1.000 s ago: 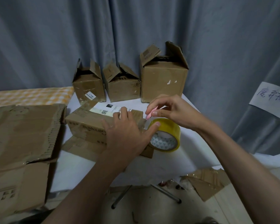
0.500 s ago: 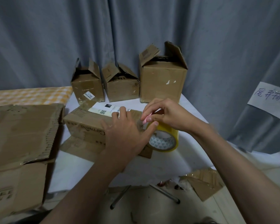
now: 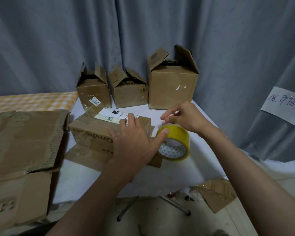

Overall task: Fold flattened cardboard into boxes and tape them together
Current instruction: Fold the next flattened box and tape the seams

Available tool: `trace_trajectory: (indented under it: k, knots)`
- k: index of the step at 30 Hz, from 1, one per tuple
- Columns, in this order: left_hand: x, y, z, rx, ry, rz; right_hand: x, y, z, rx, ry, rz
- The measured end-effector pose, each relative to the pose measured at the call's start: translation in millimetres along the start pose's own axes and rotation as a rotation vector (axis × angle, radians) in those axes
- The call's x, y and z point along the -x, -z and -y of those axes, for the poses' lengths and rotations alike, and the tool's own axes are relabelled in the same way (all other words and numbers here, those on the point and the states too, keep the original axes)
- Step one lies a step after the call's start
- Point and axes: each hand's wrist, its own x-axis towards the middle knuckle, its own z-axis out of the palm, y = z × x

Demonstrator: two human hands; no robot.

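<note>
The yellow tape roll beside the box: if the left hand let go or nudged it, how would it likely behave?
The tape roll stands on its rim on the white table, so it would probably roll or topple flat. Its hollow core suggests it is light. The left hand thumb rests on it, probably steadying it.

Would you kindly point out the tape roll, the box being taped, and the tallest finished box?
tape roll (image 3: 178, 133), head view, on its yellow outer band.
box being taped (image 3: 90, 136), head view, on its printed front side.
tallest finished box (image 3: 172, 90), head view, on its front face.
</note>
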Motion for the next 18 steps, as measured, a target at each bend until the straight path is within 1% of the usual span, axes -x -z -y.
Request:
trace_trajectory:
  k: [2,4,6,8,10,11,12,13,15,17,18]
  knots:
    - [0,0,1,0.005,-0.001,0.005,0,6,-18,-0.029,-0.15,-0.05]
    - [1,0,2,0.01,-0.002,0.008,4,9,-35,0.006,-0.282,-0.034]
    - [2,1,1,0.01,-0.006,0.007,10,8,-49,0.057,-0.378,-0.008]
    - [3,1,1,0.012,-0.006,0.007,14,5,-55,0.058,-0.449,-0.003]
    - [3,2,1,0.014,-0.005,0.009,12,3,-51,0.086,-0.426,-0.032]
    - [2,2,0,0.013,-0.005,0.011,9,3,-45,0.084,-0.37,-0.056]
    - [2,2,0,0.01,-0.005,0.012,7,2,-35,0.031,-0.315,-0.06]
    - [2,2,-1,0.007,-0.004,0.011,6,1,-22,-0.06,-0.277,-0.028]
    - [2,1,-1,0.014,-0.001,0.004,5,-4,0,-0.175,-0.268,0.122]
    - [3,0,0,0.028,-0.005,-0.008,4,-11,12,-0.118,-0.283,0.251]
    - [3,0,1,0.032,-0.008,-0.014,2,-13,14,-0.083,-0.29,0.276]
